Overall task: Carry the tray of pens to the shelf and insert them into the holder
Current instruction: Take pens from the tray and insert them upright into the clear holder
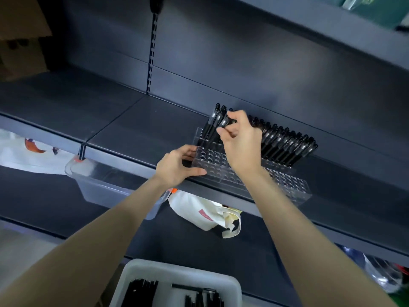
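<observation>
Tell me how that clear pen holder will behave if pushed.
The holder looks like rigid clear plastic, so probably stiff and light. On the smooth shelf it may slide; the left hand holds its end.

A dark shelf (137, 129) runs left to right; a clear holder (287, 185) sits at its near edge, right of centre; a cardboard box (20, 52) stands far left; the lower shelf (88, 218) bears a clear tub (104, 185) and a white bag (199, 213).
</observation>
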A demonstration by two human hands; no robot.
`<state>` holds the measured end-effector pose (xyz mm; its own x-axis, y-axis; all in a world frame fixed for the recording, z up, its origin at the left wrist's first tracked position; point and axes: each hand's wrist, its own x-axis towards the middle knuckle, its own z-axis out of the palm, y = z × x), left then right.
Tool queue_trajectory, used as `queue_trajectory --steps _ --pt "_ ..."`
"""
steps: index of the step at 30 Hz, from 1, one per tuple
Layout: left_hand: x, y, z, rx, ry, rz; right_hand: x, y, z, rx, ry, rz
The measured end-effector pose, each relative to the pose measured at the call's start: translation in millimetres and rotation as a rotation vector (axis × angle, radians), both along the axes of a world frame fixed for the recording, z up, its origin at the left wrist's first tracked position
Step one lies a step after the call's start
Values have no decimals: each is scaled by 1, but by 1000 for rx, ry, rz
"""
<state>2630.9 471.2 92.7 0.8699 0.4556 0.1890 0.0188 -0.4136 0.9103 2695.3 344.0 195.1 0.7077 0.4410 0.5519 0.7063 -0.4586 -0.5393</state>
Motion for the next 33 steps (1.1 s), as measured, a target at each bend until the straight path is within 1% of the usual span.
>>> queue_trajectory --steps 4,6,12,15,17,20,21,23,25,29,33 --pt "-3 -1 3 42 24 -1 2 5 -2 -148 16 -5" --pt "-5 -2 4 60 28 0 1 6 -3 -186 28 -20" --pt "-10 -5 2 155 81 1 -4 6 5 -163 114 -30" --pt "-20 -7 0 115 88 -8 -13 2 6 -152 140 -50" --pt "-37 -12 -4 115 76 44 -20 -5 6 -121 156 -69" --pt "-74 -24 -15 215 51 187 -40 -19 0 -113 182 -68" --pt "-88 -27 -21 219 50 228 -47 -23 -5 -119 182 -63" --pt "-116 -33 -37 185 87 269 -64 -33 -22 -154 190 -62" --pt "-143 -40 -61 158 175 277 -81 -43 -49 -175 228 -66" --pt "-197 -62 -118 49 378 301 -125 -65 -119 -195 396 -63" --pt "-240 -87 -168 -7 554 369 -173 -82 -202 -304 569 -42"
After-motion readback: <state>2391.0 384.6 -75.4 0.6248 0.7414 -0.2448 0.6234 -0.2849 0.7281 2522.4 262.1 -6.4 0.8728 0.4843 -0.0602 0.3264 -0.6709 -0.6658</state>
